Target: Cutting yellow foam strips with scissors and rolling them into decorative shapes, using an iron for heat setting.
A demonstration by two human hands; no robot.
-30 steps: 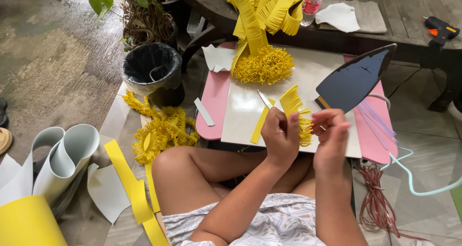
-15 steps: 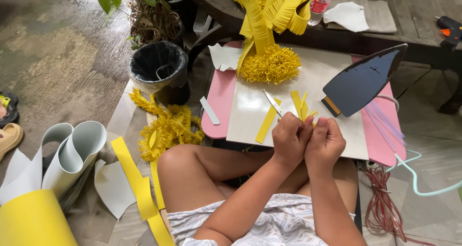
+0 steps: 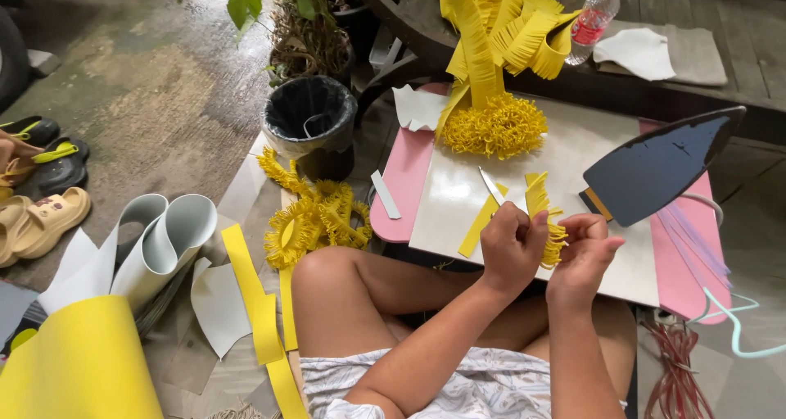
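A seated person's left hand (image 3: 512, 247) and right hand (image 3: 583, 259) both close around a fringed yellow foam strip (image 3: 542, 214), fingers pinched on it from either side, just above the near edge of a white board (image 3: 565, 153) resting on a pink table (image 3: 405, 181). A plain yellow strip (image 3: 477, 229) and a small blade (image 3: 491, 185) lie on the board beside the left hand. A clothes iron (image 3: 659, 165) stands toward the board's right edge, its dark soleplate tilted up. At the far edge sits a finished yellow fringe flower (image 3: 494, 126). More fringed yellow coils (image 3: 315, 218) lie on the floor off the table's left edge, near a black bin (image 3: 309, 120).
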